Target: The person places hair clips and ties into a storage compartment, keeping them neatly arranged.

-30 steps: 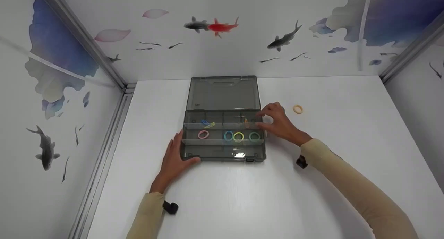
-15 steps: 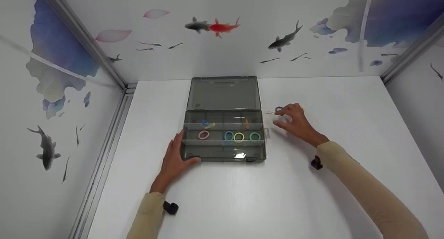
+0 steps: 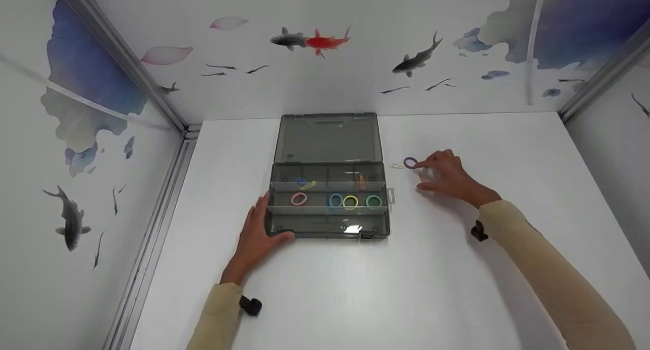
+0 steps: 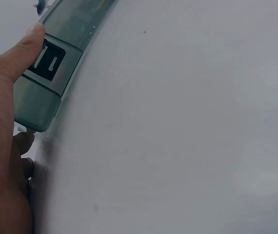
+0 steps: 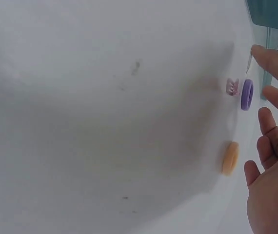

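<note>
A grey translucent storage box (image 3: 327, 223) lies open at mid-table, its lid (image 3: 329, 139) folded back. Against its front left corner rests my left hand (image 3: 256, 238), thumb along the front wall and straight fingers along the left side. In the left wrist view that thumb (image 4: 29, 51) lies beside the box's dark latch (image 4: 50, 59). My right hand (image 3: 447, 175), fingers spread, hovers right of the box, a fingertip close to a purple ring-shaped hair tie (image 3: 410, 162). The right wrist view shows a small pink claw clip (image 5: 232, 87) and an orange hair tie (image 5: 230, 158) near those fingers.
Inside the box's middle row sit pink (image 3: 299, 199), blue (image 3: 335, 200), yellow (image 3: 350, 202) and green (image 3: 374, 202) hair ties. The back row holds blue (image 3: 301, 181), yellow (image 3: 308, 185) and orange (image 3: 361, 182) clips. A pale clip (image 3: 396, 165) lies just right of the box.
My right hand has moved from the box's right edge out to the right, uncovering the pale clip and purple hair tie and now hiding the orange one. My left hand stays at the corner.
</note>
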